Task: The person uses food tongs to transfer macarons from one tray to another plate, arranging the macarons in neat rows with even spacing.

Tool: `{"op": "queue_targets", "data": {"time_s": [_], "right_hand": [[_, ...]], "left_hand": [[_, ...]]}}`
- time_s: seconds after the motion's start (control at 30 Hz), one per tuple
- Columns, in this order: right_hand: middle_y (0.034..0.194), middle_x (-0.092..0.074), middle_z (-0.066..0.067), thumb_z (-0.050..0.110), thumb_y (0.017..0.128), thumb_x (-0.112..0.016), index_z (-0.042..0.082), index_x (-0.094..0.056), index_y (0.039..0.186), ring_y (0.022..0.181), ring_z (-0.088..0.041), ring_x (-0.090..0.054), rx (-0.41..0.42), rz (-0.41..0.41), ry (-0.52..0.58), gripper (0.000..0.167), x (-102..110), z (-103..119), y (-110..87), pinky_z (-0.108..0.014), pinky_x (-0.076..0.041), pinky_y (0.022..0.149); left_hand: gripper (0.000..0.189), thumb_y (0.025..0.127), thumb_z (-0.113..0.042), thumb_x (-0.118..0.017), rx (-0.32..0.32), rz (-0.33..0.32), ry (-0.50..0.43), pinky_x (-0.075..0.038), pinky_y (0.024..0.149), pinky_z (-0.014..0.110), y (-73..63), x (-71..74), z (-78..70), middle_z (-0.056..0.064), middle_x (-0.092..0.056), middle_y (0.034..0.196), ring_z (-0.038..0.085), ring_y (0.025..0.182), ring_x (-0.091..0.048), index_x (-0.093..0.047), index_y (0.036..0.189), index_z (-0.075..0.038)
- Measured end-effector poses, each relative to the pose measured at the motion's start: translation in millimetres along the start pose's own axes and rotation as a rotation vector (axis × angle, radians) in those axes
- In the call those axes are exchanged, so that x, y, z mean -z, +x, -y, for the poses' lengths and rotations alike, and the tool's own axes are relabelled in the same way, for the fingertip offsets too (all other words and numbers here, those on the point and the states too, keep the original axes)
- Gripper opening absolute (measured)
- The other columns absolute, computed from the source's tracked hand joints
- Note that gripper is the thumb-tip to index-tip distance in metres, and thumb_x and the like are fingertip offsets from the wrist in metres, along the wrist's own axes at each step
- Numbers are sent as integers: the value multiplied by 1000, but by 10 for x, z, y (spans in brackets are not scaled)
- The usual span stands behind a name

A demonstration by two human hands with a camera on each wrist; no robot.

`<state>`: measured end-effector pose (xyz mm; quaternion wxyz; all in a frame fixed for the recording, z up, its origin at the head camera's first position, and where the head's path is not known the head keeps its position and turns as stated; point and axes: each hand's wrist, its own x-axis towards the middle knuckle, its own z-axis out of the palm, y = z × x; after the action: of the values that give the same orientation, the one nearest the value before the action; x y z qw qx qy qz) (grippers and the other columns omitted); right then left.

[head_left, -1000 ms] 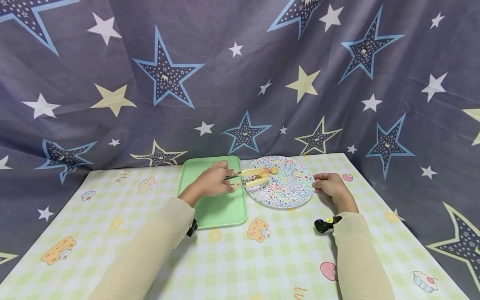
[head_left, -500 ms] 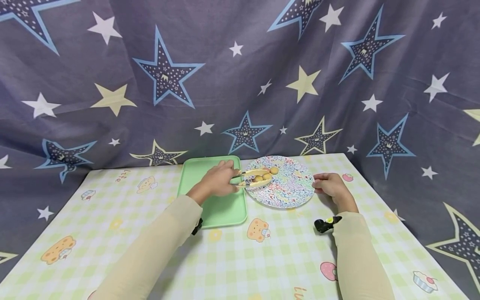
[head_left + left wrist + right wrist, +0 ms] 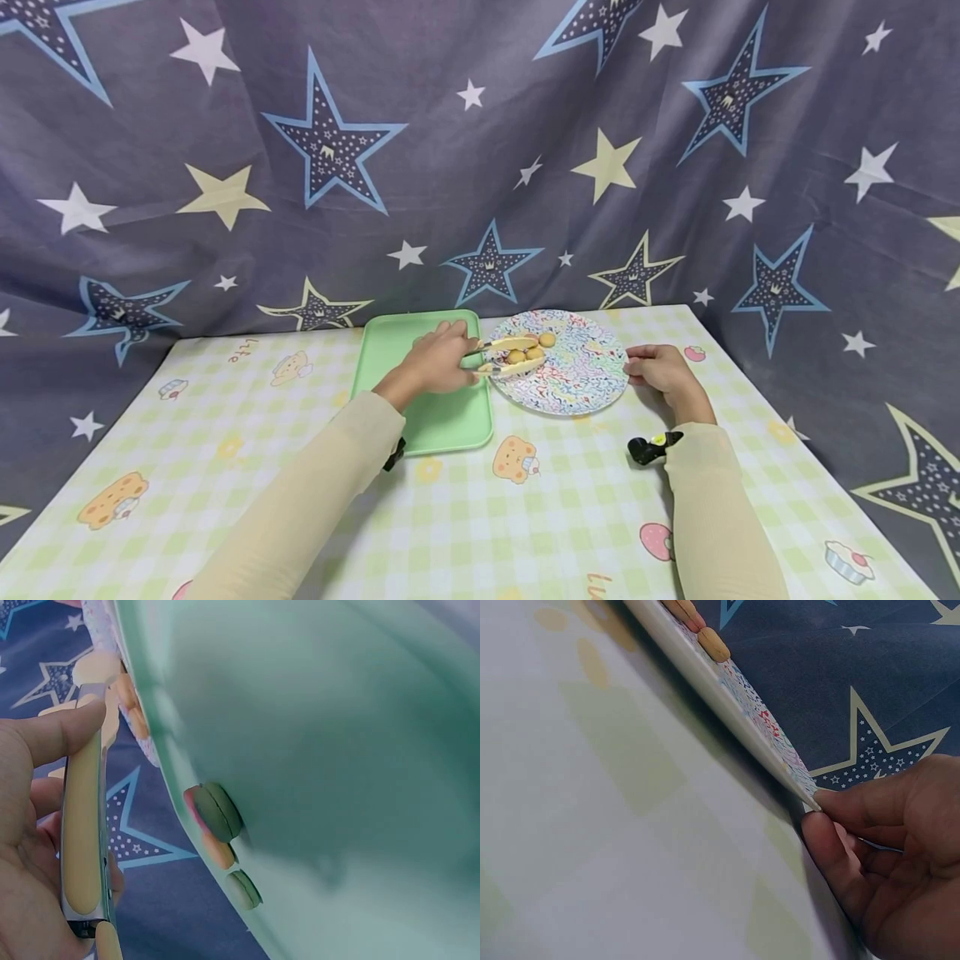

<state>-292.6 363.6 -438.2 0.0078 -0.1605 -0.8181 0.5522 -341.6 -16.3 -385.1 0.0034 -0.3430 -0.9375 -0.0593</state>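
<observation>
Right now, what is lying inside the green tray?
The green tray holds two green macarons, an orange one and a pink one, mostly covered. In the head view, the left hand hides part of the tray.

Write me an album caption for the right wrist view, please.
The right hand pinches the edge of a squiggle-patterned plate holding macarons, with a star-printed cloth behind.

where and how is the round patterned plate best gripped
Probably best by the right rim of the plate, coming from the right, where the right hand pinches it: the edge is thin and stands above the cloth in the right wrist view, and the macarons lie left of the plate's centre.
</observation>
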Motion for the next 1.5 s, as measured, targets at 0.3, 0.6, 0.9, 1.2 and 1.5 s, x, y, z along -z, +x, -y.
{"op": "queue_targets", "data": {"time_s": [0.3,0.6,0.9,1.2,1.5], "right_hand": [[128,-57,-23,0,99,-60,-10,-55,138,81,-10,-62,-14,-13,-3,41,5,-27,3,-21,-55,70],[129,-57,-22,0,98,-61,-9,-55,139,80,-9,-61,-31,-17,-7,41,11,-22,-15,-20,-54,69],[124,-59,-20,-1,97,-61,-8,-56,138,78,-8,-61,-35,-20,0,41,4,-43,5,-21,-54,68],[126,-58,-21,0,97,-61,-7,-57,138,80,-9,-61,-37,-17,-13,42,9,-23,10,-21,-54,69],[123,-60,-20,-1,97,-61,-8,-57,137,78,-9,-61,-35,-21,-11,41,-10,8,2,-22,-54,68]], "left_hand": [[64,91,-36,-74,3,-54,-41,-34,74,35,-115,84,90,2,-43,107,23,94,-38,-58,146,-7],[67,91,-34,-74,46,-79,-77,-31,71,37,-411,161,439,4,-38,101,24,91,-35,-54,148,-5],[69,89,-33,-77,114,-123,-79,-32,72,37,-746,170,851,7,-44,106,26,91,-36,-55,145,1],[70,90,-32,-76,174,-125,-146,-35,75,39,-998,158,1229,12,-46,112,28,95,-36,-53,146,4],[79,86,-32,-79,179,-90,-176,-39,82,43,-1070,158,1396,12,-45,102,29,98,-39,-48,144,11]]}}
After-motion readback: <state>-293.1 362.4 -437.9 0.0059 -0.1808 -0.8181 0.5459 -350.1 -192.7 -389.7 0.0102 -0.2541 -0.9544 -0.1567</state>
